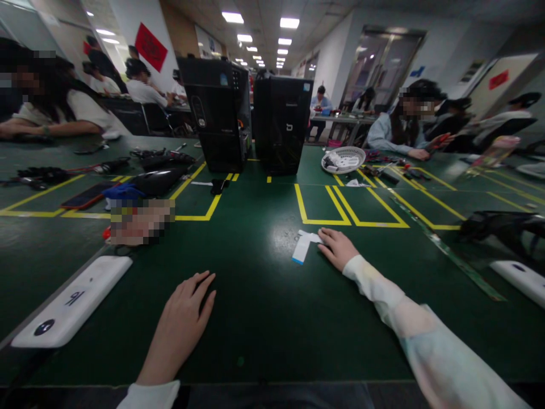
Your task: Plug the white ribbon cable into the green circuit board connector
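A flat white ribbon cable (302, 247) with a blue end lies folded on the green table mat. My right hand (338, 248) has its thumb and fingers at the cable's right-hand end, which passes between them and is partly covered. My left hand (182, 320) rests palm down on the mat at the lower left, fingers stretched out, thumb apart, holding nothing.
Two black computer towers (284, 125) stand at the back. Yellow tape frames (327, 221) mark the mat. A white basket (344, 161) holds small parts. Left are a white power bank-like case (74, 301) and dark cables (38, 176). People sit on both sides.
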{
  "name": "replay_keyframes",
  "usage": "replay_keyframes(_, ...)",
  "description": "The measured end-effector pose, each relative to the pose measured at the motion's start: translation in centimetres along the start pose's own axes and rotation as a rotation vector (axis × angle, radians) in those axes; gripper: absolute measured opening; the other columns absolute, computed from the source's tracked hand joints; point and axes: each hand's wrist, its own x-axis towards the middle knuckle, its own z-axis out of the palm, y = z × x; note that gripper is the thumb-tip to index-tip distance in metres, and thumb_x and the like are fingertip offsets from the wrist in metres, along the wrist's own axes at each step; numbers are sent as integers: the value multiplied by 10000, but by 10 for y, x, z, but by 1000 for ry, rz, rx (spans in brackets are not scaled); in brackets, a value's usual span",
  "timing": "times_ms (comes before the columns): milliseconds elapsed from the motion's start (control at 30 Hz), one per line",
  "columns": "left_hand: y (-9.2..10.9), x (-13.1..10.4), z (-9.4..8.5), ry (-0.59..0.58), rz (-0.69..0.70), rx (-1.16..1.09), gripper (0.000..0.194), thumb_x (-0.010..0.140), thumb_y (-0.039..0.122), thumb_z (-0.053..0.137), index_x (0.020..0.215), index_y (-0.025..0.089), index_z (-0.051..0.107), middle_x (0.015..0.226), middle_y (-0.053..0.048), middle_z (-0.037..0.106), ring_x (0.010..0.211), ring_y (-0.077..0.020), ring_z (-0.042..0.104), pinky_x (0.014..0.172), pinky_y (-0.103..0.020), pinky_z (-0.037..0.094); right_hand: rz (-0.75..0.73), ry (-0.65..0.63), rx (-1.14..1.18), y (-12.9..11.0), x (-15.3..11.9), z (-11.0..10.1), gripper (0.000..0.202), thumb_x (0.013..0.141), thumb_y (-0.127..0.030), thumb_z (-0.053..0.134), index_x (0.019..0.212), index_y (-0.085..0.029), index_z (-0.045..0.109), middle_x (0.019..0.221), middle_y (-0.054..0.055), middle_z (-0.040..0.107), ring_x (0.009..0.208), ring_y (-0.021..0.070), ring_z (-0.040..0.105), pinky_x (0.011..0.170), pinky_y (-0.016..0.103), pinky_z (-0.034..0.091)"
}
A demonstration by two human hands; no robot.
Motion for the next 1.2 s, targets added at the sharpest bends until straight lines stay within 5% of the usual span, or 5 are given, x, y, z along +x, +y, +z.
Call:
replay_keyframes(200,1,-1,0,-1,-1,6,513,945,442,360,1303,141,571,1314,-148,575,1216,-303,527,1029,-507,434,-336,-53,157,-102,-5,2,506,958,-440,421,1360,-141,493,1404,159,481,1301,294,424,1096,535,317)
replay_keyframes(400,1,0,0,11,14,18,514,947,439,356,1289,128,581,1302,-157,577,1196,-303,534,1018,-495,443,-430,-173,243,-146,-21,-14,568,954,-475,425,1412,-138,444,1474,132,419,1359,290,354,1138,520,266)
replay_keyframes(1000,-1,-1,1,0,11,23,513,944,445,363,1289,135,582,1301,-153,584,1203,-307,536,1009,-512,449,-512,-233,354,-143,-21,-22,628,952,-498,417,1474,-155,353,1502,123,388,1375,288,343,1138,540,256)
replay_keyframes(1200,0,-1,0,6,-2,10,518,945,448,346,1288,139,583,1300,-148,582,1202,-297,534,1005,-493,457,-506,-16,557,-94,-6,-4,575,996,-458,299,1468,-134,344,1477,162,403,1371,213,369,1108,431,357)
